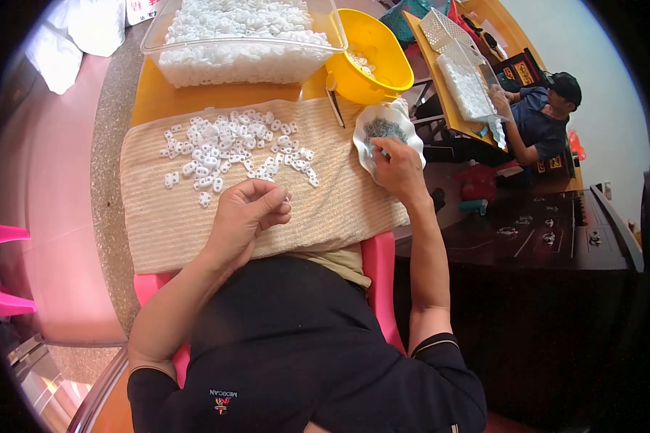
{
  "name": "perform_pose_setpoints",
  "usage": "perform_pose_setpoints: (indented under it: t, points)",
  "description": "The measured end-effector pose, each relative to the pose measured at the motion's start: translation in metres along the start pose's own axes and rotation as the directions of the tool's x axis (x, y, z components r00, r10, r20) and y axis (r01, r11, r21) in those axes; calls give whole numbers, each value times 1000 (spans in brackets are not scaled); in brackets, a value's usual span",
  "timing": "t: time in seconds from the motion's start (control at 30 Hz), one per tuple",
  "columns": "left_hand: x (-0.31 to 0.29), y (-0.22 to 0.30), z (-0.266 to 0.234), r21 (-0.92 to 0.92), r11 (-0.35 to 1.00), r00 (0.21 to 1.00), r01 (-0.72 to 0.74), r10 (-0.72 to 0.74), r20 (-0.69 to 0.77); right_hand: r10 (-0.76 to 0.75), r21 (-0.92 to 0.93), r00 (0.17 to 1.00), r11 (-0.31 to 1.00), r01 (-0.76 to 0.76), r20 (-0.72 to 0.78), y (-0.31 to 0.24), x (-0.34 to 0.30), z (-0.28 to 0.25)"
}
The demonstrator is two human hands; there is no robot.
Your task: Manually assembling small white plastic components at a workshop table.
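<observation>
My left hand [250,215] is pinched over the cloth, with thumb and fingertips closed on a small white plastic piece, mostly hidden by the fingers. Beyond it lies a loose heap of white plastic pieces [222,141], each small and rounded with holes. On the right, my right hand [399,170] reaches over the rim of a white scalloped bowl [363,154]. Small grey metal parts [384,130], too fine to name, fill its bottom. The right fingers are bent together at these parts; whatever lies between the fingertips is too small to make out.
A striped beige cloth [173,234] covers the table. Behind the heap stands a clear plastic tub [245,61] full of white pieces, beside a yellow basin [393,61]. A dark pen-like tool [335,108] lies near the bowl. At far right a person [538,115] works at another table.
</observation>
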State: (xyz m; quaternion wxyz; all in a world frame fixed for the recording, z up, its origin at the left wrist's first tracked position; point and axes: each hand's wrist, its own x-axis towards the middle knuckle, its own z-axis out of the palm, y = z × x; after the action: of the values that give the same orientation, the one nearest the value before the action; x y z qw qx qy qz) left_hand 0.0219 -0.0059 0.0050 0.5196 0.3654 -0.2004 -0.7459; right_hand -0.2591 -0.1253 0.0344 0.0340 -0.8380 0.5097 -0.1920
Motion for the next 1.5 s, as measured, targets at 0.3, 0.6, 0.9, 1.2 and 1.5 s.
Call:
perform_pose_setpoints:
  t: [0.3, 0.6, 0.9, 1.2, 1.5]
  points:
    - [-1, -2, 1, -5, 1000, 1000, 9, -9, 2, -11, 38, 999, 999, 13, -40, 5, -5, -4]
    - [0, -5, -1, 2, 1000, 1000, 6, -6, -16, 29, 256, 993, 967, 0, -113, -11, -6, -4]
    - [-1, -5, 2, -7, 999, 999, 36, -36, -13, 119, 878, 966, 402, -259, 230, -70, -24, 23]
    - [0, -9, 0, -57, 998, 999, 40, -40, -6, 26, 911, 920, 129, -392, 392, -101, -31, 47]
    - [-1, -8, -1, -126, 990, 997, 70, -68, 20, 16, 884, 891, 122, -452, 453, -105, -33, 51]
